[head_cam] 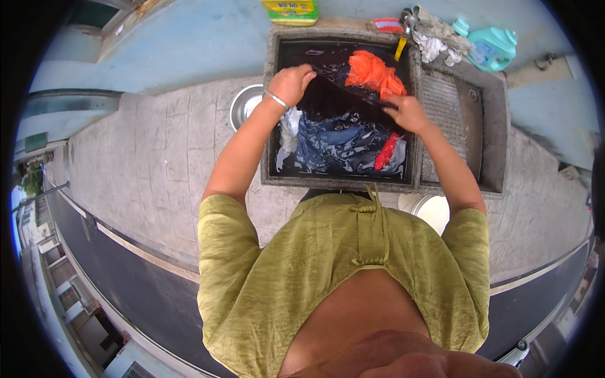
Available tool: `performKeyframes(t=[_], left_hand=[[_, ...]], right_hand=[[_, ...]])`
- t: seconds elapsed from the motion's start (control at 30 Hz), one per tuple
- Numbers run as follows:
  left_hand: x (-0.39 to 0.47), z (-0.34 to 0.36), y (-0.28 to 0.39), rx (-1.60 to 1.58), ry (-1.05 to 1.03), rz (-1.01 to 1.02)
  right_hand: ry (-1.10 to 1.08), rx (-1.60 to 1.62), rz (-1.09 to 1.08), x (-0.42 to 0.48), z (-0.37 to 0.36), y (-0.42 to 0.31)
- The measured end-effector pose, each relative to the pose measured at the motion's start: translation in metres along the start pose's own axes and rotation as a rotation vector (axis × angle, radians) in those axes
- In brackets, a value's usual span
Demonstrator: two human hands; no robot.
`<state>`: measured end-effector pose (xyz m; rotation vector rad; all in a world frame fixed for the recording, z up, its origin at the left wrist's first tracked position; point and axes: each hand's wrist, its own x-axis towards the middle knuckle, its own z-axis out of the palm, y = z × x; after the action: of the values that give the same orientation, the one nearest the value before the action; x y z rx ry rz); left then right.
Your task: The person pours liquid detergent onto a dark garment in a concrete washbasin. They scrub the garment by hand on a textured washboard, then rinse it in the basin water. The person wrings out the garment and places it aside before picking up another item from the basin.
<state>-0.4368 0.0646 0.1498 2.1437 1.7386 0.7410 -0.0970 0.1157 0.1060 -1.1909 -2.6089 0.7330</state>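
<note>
A dark cloth garment (345, 100) is stretched between my two hands in the water of a concrete wash basin (340, 182). My left hand (292, 86) grips its upper left part near the basin's left wall. At the right, my right hand (407, 112) pinches its other end, just below an orange cloth (373, 73) lying in the water. Nearer my body, blue denim-like fabric (326, 137), a red cloth (386, 151) and a whitish cloth (289, 130) lie wet in the basin. How far the dark garment reaches under water is hidden.
A tap (407, 23) with a yellow end stands at the basin's back right. To the right are a ribbed washboard section (442, 113), grey rags (437, 30) and a turquoise detergent bottle (494, 47). A metal bowl (243, 106) lies left of the basin; a pale bucket (434, 212) stands below.
</note>
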Motion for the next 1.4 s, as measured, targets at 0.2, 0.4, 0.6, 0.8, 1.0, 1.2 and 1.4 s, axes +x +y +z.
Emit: performKeyframes(t=[0.2,0.4,0.6,0.8,1.0,1.2,1.4], left_hand=[[0.052,-0.062,0.082,-0.183,0.284,0.142],[0.054,-0.027,0.113,-0.408,0.191,0.054],[-0.001,0.07,0.076,-0.182,-0.305,0.0],[-0.068,0.086,0.002,-0.223,-0.091,-0.306],[-0.057,0.117,-0.002,-0.173,-0.147,-0.191],[-0.012,0.114,0.039,-0.339,0.154,0.011],[0.025,0.089,0.047,-0.369,0.574,0.275]], right_hand=[[0.48,0.751,0.018,0.039,-0.075,-0.082],[0.392,0.708,-0.092,0.044,-0.061,-0.117],[0.273,0.65,0.118,0.04,0.075,-0.029],[0.429,0.7,0.139,0.043,0.026,-0.059],[0.627,0.817,-0.066,0.057,-0.069,-0.142],[0.624,1.011,-0.35,0.042,-0.109,-0.196],[0.697,1.093,-0.445,0.02,-0.122,-0.2]])
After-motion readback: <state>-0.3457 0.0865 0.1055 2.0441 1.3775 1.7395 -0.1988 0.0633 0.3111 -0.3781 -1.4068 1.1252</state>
